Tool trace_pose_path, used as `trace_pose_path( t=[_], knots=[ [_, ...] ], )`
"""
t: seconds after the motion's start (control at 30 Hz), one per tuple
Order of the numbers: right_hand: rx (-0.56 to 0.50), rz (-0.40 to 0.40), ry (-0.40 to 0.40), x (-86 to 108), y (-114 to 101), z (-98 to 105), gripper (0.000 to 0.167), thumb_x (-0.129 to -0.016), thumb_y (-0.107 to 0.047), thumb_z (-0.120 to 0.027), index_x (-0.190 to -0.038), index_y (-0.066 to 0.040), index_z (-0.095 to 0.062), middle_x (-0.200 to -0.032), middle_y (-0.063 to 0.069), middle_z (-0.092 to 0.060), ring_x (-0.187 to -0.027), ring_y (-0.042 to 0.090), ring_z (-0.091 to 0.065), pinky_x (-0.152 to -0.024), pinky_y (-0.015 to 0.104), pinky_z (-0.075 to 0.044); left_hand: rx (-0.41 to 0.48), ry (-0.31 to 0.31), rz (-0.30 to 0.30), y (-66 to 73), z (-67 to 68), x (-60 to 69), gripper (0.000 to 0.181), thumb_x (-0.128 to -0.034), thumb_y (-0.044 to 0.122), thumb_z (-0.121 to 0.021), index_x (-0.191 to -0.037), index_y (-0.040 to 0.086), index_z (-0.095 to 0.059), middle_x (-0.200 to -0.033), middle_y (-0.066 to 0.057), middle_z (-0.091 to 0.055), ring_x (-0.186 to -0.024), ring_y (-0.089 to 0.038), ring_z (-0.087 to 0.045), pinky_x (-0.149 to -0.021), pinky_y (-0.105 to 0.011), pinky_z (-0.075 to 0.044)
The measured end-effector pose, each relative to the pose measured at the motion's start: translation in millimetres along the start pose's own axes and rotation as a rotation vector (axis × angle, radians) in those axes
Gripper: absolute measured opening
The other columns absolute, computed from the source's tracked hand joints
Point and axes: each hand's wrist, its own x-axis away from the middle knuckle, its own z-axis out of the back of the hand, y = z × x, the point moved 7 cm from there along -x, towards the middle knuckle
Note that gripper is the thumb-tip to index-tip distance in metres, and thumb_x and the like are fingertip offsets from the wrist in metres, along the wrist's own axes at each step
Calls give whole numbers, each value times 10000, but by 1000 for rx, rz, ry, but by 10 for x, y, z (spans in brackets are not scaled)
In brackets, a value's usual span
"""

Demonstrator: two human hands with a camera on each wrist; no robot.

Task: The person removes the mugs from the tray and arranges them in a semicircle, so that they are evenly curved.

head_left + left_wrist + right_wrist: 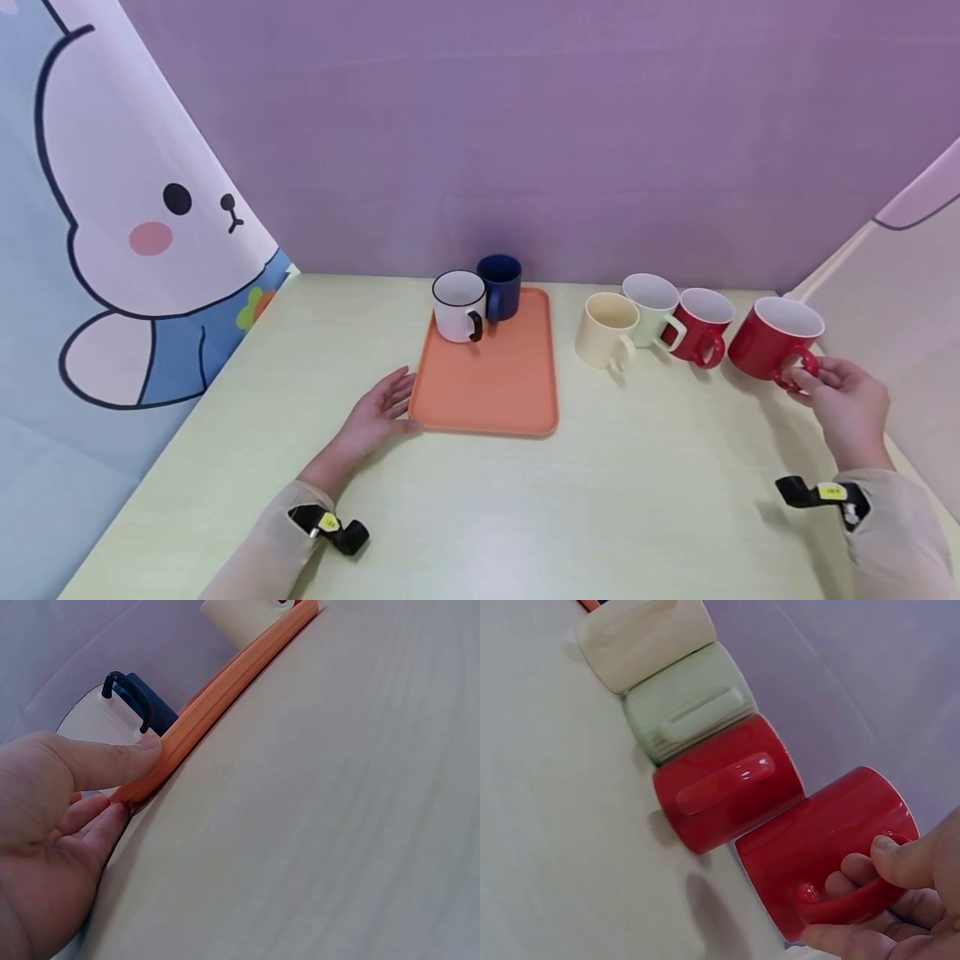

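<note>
Rabbit print (142,192): on the blue backdrop, far left.
Left grip (378,408): lightly grasping the near left corner of the orange tray, fingers along its side, thumb at the corner.
Orange tray (491,387): on the pale surface (510,517).
White mug (452,322): far left of the tray, black rim and handle.
Navy mug (508,287): just behind and right of it.
Cream mug (596,337): upright, right of the tray.
Pale green mug (646,332): just behind the cream one.
Smaller red mug (686,333): beside the green.
Larger red mug (761,346): rightmost, slightly tilted; cannot tell whether its base touches down.
Right grip (851,404): grasping that mug's handle, thumb on top.
</note>
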Motion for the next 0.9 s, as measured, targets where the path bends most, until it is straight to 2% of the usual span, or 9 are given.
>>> trace_pose_path(
  t=[0.3,0.63,0.9],
  knots=[
    [33,-23,-61,41,121,-42,198,-909,58,-634,-839,-126,-640,-728,-105,-705,-620,56,-700,-557,214,-592,-12,6,2,12,8,11,907,-796,-198,-673,-1541,-81,-170,-1555,-292,-289,-1411,-438,-328,-1113,-416,-383],
    [5,-15,-91,56,196,-130,210,-908,77,-637,-833,-119,-653,-744,-89,-711,-634,63,-705,-565,223,-596,-19,7,12,24,-8,16,910,-794,-204,-668,-1539,-88,-160,-1552,-300,-288,-1408,-445,-327,-1111,-410,-388],
    [46,-5,-96,56,241,-152,171,-921,59,-624,-865,-103,-628,-738,-91,-706,-637,55,-703,-584,209,-595,-13,5,11,15,2,5,912,-790,-209,-670,-1542,-77,-171,-1554,-281,-302,-1409,-429,-338,-1110,-415,-391]
  ],
)
